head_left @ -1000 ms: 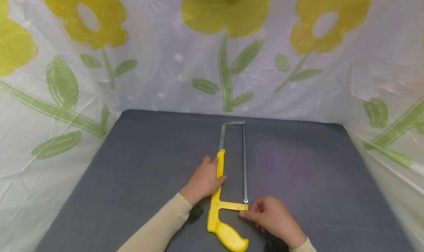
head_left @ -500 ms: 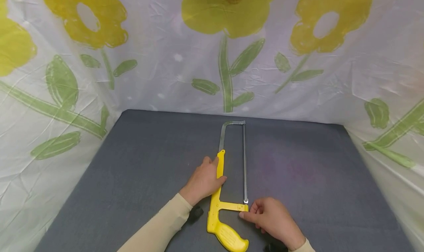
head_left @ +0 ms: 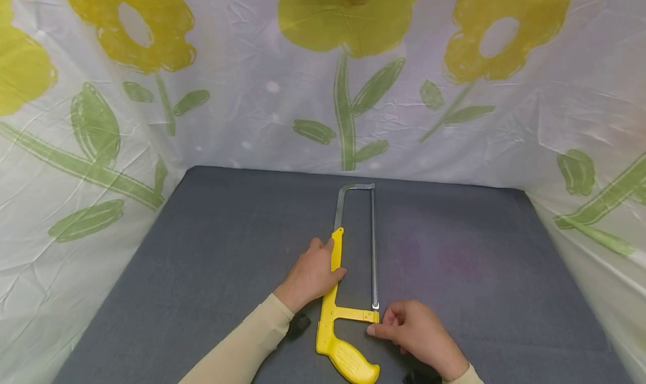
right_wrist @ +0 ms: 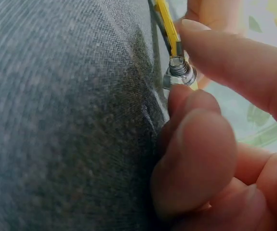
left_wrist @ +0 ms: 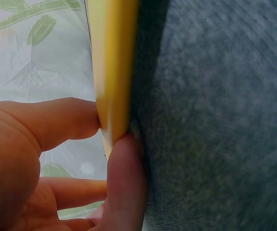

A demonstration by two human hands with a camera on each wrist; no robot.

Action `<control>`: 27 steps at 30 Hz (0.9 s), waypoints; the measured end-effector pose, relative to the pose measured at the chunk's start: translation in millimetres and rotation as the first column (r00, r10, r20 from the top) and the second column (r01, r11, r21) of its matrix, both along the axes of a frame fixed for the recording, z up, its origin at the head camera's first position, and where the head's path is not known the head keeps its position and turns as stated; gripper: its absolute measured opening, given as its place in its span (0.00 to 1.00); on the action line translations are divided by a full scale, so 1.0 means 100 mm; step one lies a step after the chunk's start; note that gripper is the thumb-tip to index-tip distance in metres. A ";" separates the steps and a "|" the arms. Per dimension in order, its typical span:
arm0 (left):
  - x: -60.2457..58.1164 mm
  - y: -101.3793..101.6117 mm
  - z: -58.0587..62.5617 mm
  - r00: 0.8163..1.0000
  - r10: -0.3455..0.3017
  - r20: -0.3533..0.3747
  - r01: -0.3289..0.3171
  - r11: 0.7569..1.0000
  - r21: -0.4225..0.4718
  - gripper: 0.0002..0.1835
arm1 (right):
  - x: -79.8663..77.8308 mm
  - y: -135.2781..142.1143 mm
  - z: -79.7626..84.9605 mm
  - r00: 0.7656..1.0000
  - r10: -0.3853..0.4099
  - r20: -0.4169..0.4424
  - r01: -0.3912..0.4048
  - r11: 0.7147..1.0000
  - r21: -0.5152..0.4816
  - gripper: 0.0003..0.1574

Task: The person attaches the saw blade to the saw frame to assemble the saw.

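A hacksaw point(head_left: 330, 294) with a yellow frame and handle lies on the grey surface, its metal bow end pointing away. Its narrow blade point(head_left: 374, 249) runs along the right side. My left hand point(head_left: 310, 272) grips the yellow upper bar between thumb and fingers, seen close up as a yellow edge point(left_wrist: 114, 67) in the left wrist view. At the short yellow crosspiece point(head_left: 355, 314), my right hand point(head_left: 416, 331) has thumb and fingers curled at the blade's near end. There the right wrist view shows a silver wing nut point(right_wrist: 178, 74) on a threaded screw end, pinched by the fingertips.
The grey cloth-covered table point(head_left: 242, 221) extends around the saw. White fabric with yellow flowers point(head_left: 348, 14) hangs at the back and both sides. Dark objects sit under the left wrist point(head_left: 298, 327) and right wrist point(head_left: 421, 375).
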State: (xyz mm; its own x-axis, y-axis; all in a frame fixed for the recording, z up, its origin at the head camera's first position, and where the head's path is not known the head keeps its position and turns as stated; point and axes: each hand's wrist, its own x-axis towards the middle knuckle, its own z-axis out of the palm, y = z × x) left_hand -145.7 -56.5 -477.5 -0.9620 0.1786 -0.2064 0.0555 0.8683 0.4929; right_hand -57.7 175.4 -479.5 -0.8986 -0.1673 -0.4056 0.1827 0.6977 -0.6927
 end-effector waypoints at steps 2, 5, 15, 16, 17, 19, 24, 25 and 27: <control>0.00 0.00 0.00 1.000 0.004 0.003 -0.004 1.000 0.001 0.45 | 0.00 0.01 0.00 1.000 0.006 -0.001 -0.006 1.000 -0.009 0.26; 0.01 0.01 0.00 1.000 0.006 0.006 -0.006 1.000 0.000 0.45 | 0.01 0.01 -0.01 1.000 0.014 -0.009 -0.014 1.000 -0.018 0.25; 0.02 0.02 0.01 1.000 0.013 0.005 -0.013 1.000 -0.002 0.45 | 0.01 0.04 -0.02 0.999 0.021 0.028 -0.020 0.999 -0.038 0.23; 0.02 0.02 0.02 1.000 0.016 0.007 -0.016 1.000 -0.003 0.45 | 0.01 0.04 -0.02 0.999 0.024 0.035 -0.023 0.999 -0.043 0.23; 0.02 0.02 0.01 1.000 0.017 0.006 -0.017 1.000 -0.003 0.45 | 0.01 0.05 -0.02 0.999 0.028 0.041 -0.026 0.998 -0.052 0.22; 0.02 0.02 0.01 1.000 0.017 0.006 -0.017 1.000 -0.007 0.45 | 0.01 0.05 -0.02 0.998 0.036 0.050 -0.033 0.997 -0.064 0.21; 0.02 0.02 0.01 1.000 0.016 0.002 -0.016 1.000 0.002 0.45 | 0.00 0.07 -0.02 0.997 0.055 0.059 -0.049 0.994 -0.101 0.20; 0.01 0.01 0.01 1.000 0.016 0.001 -0.016 1.000 0.006 0.45 | 0.00 0.07 -0.02 0.996 0.058 0.061 -0.051 0.993 -0.108 0.20; 0.01 0.01 0.00 1.000 0.014 -0.001 -0.014 1.000 0.009 0.45 | -0.01 0.08 -0.02 0.996 0.063 0.066 -0.055 0.992 -0.116 0.20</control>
State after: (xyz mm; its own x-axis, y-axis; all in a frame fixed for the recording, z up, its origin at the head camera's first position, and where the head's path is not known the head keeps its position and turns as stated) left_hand -144.9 -55.4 -477.1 -0.9646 0.1668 -0.2043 0.0435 0.8646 0.5006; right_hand -58.6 183.5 -481.2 -0.8564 -0.2675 -0.4415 0.1939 0.6260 -0.7553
